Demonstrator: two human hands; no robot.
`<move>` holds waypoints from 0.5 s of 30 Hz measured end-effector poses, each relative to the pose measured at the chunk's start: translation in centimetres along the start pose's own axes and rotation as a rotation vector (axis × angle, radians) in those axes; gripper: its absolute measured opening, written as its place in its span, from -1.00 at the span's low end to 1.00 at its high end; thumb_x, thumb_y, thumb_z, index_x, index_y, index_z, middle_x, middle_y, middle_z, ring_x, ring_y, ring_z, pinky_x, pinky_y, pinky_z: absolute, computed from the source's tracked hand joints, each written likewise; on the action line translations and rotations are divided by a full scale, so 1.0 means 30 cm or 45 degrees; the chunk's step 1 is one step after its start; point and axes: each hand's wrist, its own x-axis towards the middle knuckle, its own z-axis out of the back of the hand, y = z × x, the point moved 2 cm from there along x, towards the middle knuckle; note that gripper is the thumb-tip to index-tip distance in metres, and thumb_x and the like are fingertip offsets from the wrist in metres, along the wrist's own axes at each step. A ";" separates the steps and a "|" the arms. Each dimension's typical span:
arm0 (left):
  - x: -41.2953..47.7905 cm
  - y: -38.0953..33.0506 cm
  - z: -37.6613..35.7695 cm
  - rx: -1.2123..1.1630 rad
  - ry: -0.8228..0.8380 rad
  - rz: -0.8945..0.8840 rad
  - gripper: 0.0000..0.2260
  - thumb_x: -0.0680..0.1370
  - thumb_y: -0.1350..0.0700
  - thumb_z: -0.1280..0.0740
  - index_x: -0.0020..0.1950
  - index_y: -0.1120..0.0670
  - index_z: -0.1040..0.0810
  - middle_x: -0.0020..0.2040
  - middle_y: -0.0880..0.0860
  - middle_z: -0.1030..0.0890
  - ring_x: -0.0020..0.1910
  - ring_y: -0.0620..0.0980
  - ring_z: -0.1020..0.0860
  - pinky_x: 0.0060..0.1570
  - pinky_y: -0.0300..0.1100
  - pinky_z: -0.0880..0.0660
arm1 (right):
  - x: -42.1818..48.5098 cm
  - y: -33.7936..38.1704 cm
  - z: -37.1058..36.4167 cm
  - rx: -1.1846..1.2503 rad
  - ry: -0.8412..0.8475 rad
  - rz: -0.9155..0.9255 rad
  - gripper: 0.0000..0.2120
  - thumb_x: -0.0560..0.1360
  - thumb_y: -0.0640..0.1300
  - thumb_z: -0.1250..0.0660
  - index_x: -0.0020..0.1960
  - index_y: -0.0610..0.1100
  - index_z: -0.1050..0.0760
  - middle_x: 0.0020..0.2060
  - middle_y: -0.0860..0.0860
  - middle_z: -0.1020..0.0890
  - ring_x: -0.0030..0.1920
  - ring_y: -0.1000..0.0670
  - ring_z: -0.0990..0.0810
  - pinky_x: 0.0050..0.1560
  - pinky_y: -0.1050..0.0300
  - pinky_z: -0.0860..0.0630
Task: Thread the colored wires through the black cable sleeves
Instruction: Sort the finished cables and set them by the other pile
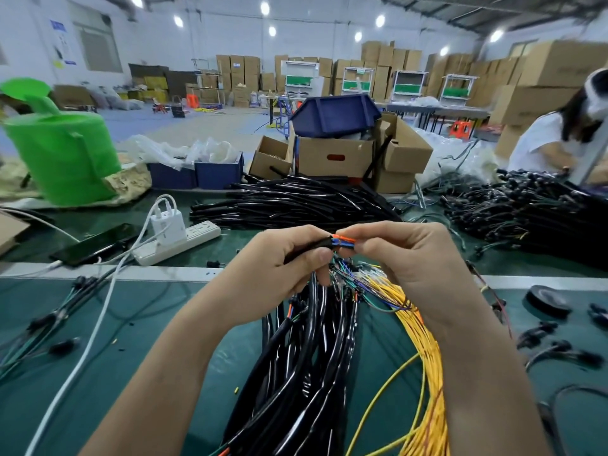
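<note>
My left hand [279,261] grips the end of a black cable sleeve [320,244] and, below it, a thick bunch of sleeved black cables [306,350] that hangs toward me. My right hand [398,255] pinches a short bundle of orange and blue wires [343,242] right at the sleeve's mouth. Their tips sit at or just inside the opening. Under my right wrist runs a bundle of yellow wires [424,337], with thin green, blue and purple wires fanned out beside it.
A pile of loose black sleeves [296,202] lies behind my hands on the green table [131,350]. A white power strip [177,241] with a charger and a phone [95,243] sit at left. Finished harnesses [526,212] are heaped at right, where another person works. Cardboard boxes stand behind.
</note>
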 end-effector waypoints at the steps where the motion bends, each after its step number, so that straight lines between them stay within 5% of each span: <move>1: 0.000 0.000 0.000 0.018 0.003 0.003 -0.86 0.60 0.11 -0.23 0.04 -0.10 -0.54 -0.31 -0.09 -0.60 -0.46 -0.13 -0.40 -0.45 -0.31 -0.34 | 0.001 0.000 -0.001 -0.021 0.001 0.003 -0.73 0.44 -0.49 -0.26 -0.14 -0.22 -0.65 -0.52 0.10 -0.61 -0.56 0.25 -0.50 -0.47 0.53 -0.35; 7: 0.000 0.001 -0.006 0.023 -0.020 0.026 -0.81 0.60 0.15 -0.26 -0.01 -0.16 -0.55 -0.32 -0.06 -0.60 -0.52 -0.14 -0.36 -0.50 -0.37 -0.29 | 0.002 -0.006 0.007 -0.186 -0.031 0.045 -0.66 0.43 -0.45 -0.31 -0.21 -0.05 -0.69 -0.29 -0.01 -0.72 -0.18 -0.01 -0.70 -0.06 0.23 -0.60; 13: -0.001 0.003 -0.010 0.074 -0.055 0.060 -0.81 0.59 0.16 -0.27 0.00 -0.14 -0.57 -0.32 -0.06 -0.61 -0.51 -0.13 -0.38 -0.49 -0.31 -0.32 | 0.003 -0.011 0.001 -0.298 -0.082 0.015 -0.68 0.39 -0.40 -0.32 -0.24 -0.01 -0.70 -0.33 -0.04 -0.70 -0.20 -0.16 -0.68 -0.03 -0.12 -0.60; 15: -0.005 0.002 -0.008 0.204 -0.044 0.052 -0.82 0.58 0.12 -0.30 0.00 -0.18 -0.57 -0.31 -0.10 -0.61 -0.49 -0.17 -0.35 -0.47 -0.32 -0.29 | 0.002 -0.016 -0.002 -0.415 -0.080 0.023 -0.72 0.37 -0.32 -0.34 -0.26 0.03 -0.69 -0.38 -0.03 -0.68 -0.31 -0.12 -0.64 -0.23 -0.04 -0.59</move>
